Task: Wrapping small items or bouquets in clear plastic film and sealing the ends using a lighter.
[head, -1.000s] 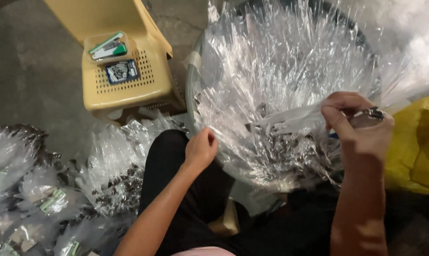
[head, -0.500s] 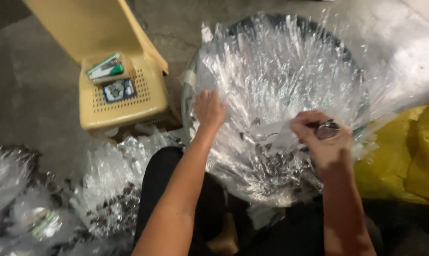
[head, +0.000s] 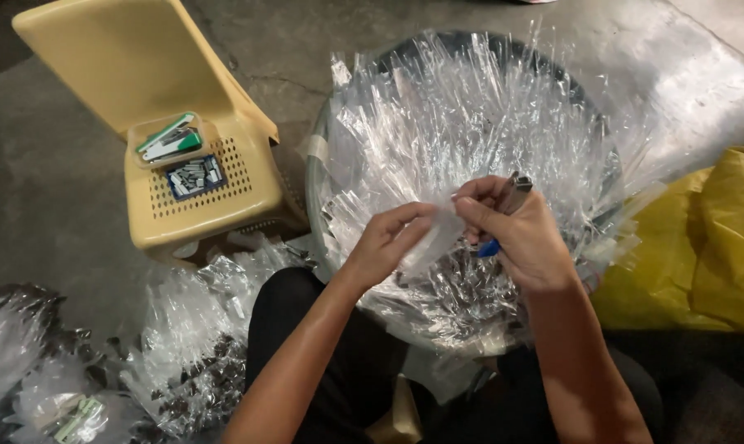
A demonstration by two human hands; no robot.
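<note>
Both hands meet over a wide basin heaped with small clear plastic packets. Going left to right: a yellow plastic chair stands at the upper left with a tray of small items on its seat; below it, filled clear bags lie on the concrete floor. Next comes the left hand, its fingertips pinched on the lower edge of one clear packet. The right hand pinches the packet's upper end with thumb and forefinger while its other fingers are clenched round a small stapler with a blue base. So the packet spans the gap between the two grips, just left of the stapler's mouth and not within it. A yellow sack lies at the far right.

As a judgement: the film is slick, so the packet may slip from either pinch and vanish among the identical ones beneath. With the right hand holding two things, the stapler may twist or a fingertip stray near its mouth.
</note>
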